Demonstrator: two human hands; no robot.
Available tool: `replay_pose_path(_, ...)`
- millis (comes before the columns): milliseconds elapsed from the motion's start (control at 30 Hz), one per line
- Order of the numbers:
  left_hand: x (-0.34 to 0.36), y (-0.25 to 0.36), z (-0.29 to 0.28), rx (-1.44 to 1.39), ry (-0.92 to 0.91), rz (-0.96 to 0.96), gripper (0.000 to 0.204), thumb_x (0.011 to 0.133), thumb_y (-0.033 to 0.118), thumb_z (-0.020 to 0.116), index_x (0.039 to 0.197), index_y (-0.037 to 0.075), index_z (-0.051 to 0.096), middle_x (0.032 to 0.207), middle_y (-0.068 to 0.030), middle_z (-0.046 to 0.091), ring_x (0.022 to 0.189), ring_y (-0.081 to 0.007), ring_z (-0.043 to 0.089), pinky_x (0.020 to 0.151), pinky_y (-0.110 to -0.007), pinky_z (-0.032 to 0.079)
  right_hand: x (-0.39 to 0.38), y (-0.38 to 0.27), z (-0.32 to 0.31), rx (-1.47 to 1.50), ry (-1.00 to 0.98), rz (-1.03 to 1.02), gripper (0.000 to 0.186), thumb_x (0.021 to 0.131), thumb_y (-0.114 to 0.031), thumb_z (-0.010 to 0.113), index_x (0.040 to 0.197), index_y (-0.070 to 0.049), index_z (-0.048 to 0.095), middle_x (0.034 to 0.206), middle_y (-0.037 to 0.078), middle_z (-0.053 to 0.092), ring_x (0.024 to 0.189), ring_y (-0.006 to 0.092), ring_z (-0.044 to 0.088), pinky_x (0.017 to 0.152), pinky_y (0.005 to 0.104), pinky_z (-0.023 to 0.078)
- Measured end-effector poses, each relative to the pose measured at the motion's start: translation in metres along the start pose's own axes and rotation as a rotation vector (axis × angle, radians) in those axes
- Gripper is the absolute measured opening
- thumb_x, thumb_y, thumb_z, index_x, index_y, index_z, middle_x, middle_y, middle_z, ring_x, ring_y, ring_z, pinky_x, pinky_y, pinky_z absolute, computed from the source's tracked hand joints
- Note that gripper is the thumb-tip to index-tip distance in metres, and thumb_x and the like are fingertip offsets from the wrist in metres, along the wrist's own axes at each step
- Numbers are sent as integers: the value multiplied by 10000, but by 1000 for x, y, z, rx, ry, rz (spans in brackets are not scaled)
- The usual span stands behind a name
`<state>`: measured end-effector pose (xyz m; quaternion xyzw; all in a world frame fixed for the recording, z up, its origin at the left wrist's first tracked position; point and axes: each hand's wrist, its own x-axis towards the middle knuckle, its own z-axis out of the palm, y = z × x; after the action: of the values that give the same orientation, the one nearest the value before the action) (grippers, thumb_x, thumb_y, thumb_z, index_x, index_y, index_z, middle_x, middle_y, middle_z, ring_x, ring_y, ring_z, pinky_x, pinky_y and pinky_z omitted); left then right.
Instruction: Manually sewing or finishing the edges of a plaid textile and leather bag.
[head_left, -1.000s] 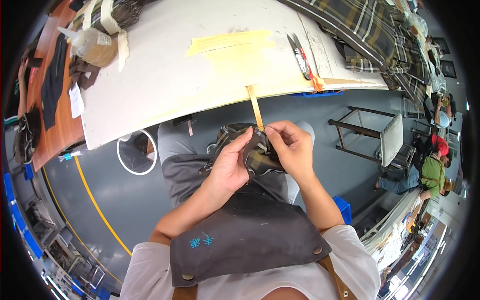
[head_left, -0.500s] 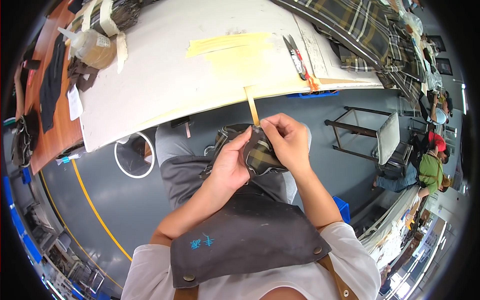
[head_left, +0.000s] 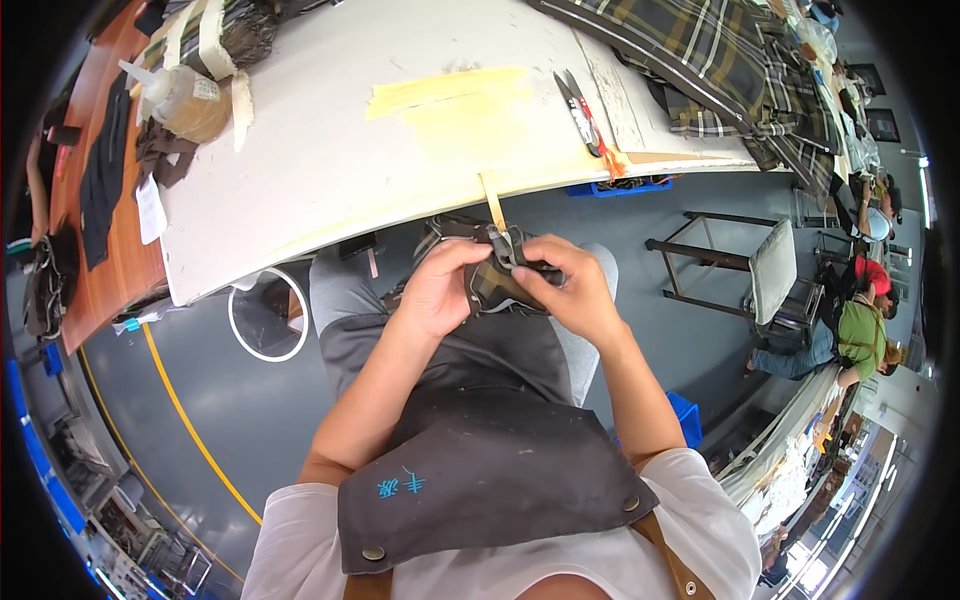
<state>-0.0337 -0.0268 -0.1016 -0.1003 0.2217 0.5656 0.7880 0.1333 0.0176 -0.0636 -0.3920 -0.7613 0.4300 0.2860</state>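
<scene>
- Step in hand, as I judge it: fine fingertip work on a small dark leather piece, held over the lap just below the desk edge.
- Left hand curled shut around the piece's left side, steadying it.
- Right hand closed in a pinch on its top edge, at a small grey fitting; what the fitting is, cannot tell.
- Next move likely calls for a firm left grip and small, exact finger motion.
- Piece looks stiff, matte, curved. Tan strip hangs from the desk, thin and flat.
- Snips lie on the desk, well apart. Apron dark, heavy, riveted.
</scene>
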Motion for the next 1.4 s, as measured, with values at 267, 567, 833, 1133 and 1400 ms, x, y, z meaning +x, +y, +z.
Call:
replay_pose_path(267,12,-5,-8,425,-18,225,115,867,118,596,921,18,609,830,-32,642,722,-69,583,666,-207,464,-4,-34,9,-282,114,-10,57,717,-21,650,752,-20,605,675,88,582,591,261,575,521,349,446)
replay_pose_path(567,29,-18,-8,1246,382,786,212,874,155,564,971,-31,593,712,-115,595,624,-176,568,613,-280,455,22,-18,11,310,67,367,153,862,-72,585,962,44,571,726,49,611,567,93,579,519,212,461)
replay_pose_path(833,-15,-6,20,1377,276,915,108,760,12,657,844,-44,618,792,-100,633,679,-146,602,624,-254,477,24,-5,17,526,35,416,100,850,-64,607,912,9,576,725,29,600,558,66,550,498,183,421)
replay_pose_path(1133,-10,0,24,983,253,532,55,816,15,604,843,-31,616,693,-23,606,616,-29,537,558,-177,439,27,-3,16,631,-15,426,84,854,-60,595,903,4,570,740,32,599,570,74,557,504,182,426)
replay_pose_path(1400,-10,0,27,1038,212,578,25,814,-8,577,804,-24,592,693,-18,587,617,-31,520,530,-184,449,29,0,11,514,-14,375,133,797,-32,639,903,12,573,698,19,591,567,55,558,494,196,442)
